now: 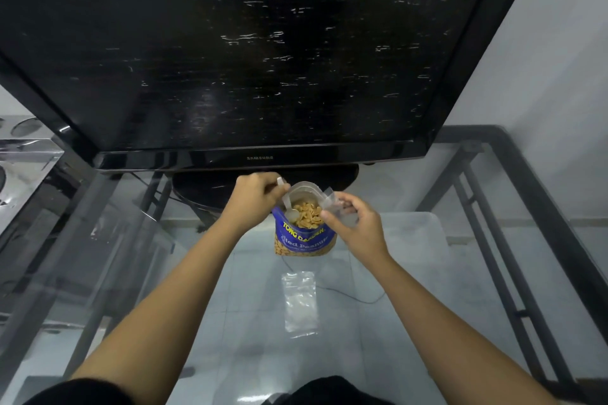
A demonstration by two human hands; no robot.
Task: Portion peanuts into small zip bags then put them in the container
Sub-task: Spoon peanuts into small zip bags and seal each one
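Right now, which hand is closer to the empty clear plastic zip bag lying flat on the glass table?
Right hand, above and slightly right of the flat zip bag. Left hand is farther, up-left.
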